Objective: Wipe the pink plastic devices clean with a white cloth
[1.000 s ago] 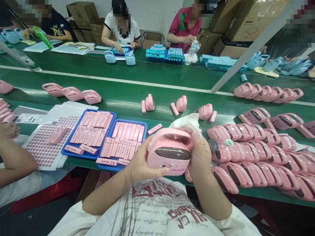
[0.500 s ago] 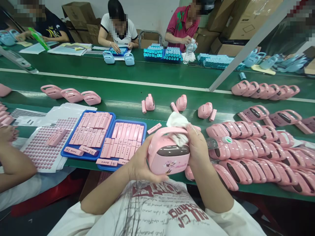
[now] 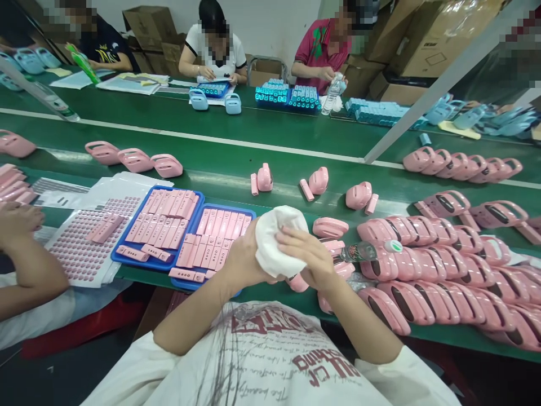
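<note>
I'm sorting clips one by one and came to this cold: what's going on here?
A person's left hand and right hand are both on a white cloth, the right one lying over its front. Whatever is under the cloth is mostly hidden. To the left, blue trays hold pink sticks; to the right, pink cases lie in rows. Across the green bench, co-workers have light-blue parts before them.

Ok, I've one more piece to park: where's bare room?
Bare green surface shows between the three pink cases and the case-and-bar pairs, and between the white line and the two blue cases. Crowded: the pink rows beside the right hand, and the packed blue trays.
</note>
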### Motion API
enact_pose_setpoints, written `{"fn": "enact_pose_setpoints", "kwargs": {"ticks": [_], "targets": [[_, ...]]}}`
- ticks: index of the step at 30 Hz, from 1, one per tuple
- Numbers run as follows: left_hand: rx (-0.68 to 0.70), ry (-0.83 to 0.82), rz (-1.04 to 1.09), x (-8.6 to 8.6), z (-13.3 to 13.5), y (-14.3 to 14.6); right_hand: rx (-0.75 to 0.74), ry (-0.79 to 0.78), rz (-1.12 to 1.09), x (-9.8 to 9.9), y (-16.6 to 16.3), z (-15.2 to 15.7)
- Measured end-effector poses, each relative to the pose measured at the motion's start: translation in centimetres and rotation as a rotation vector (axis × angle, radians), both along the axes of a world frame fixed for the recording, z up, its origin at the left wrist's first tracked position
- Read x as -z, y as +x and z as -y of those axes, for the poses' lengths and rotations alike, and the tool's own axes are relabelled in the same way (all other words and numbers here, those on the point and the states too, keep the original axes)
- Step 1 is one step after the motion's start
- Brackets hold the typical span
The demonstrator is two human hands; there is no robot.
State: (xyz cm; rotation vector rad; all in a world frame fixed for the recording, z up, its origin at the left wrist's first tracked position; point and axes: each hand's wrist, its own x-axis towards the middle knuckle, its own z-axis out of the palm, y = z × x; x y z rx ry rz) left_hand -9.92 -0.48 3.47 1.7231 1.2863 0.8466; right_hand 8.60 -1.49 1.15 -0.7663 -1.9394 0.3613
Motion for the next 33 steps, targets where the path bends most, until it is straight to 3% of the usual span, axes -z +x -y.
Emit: {"fn": "enact_pose_setpoints", "kwargs": {"ticks": [3,6,10,18,21,24,26,29,31,33], "targets": [[-0.073,-0.082,0.103,-0.3,-0.8,-0.2,0.281,-0.315,-0.407,2.3,0.1,-0.3],[-0.065,-0.303,0.492,0.2,-1.7,0.0,0.439,-0.485,-0.727,3.7,-1.3,-0.4],[-0.054,-0.654,0.891,1.2,-1.9,0.7,0.390,-0.568,-0.757,3.4,-3.4,-0.4],[-0.277,-1.012,1.180,0.5,-1.5,1.6,0.385,-0.642,-0.907,1.5,-3.7,-0.6],[-0.328,-1.022,1.249,0.2,-1.8,2.0,0.502,-0.554,-0.853,1.3,-3.1,-0.7],[-0.333,-1.018,1.298,0.4,-2.2,2.2,0.546,-0.370,-0.728,1.5,-2.5,-0.4],[-0.361,-1.007,1.330,0.9,-2.4,2.3,0.440,-0.186,-0.534,2.0,-2.5,-0.1],[-0.387,-1.026,1.373,1.9,-2.6,2.3,0.205,0.109,-0.047,2.9,-3.3,0.6],[-0.382,-1.063,1.401,2.5,-2.6,2.4,0.165,0.245,0.198,3.4,-4.2,0.8],[-0.388,-1.081,1.426,2.8,-2.5,2.5,0.205,0.305,0.288,3.9,-4.8,0.5]]}}
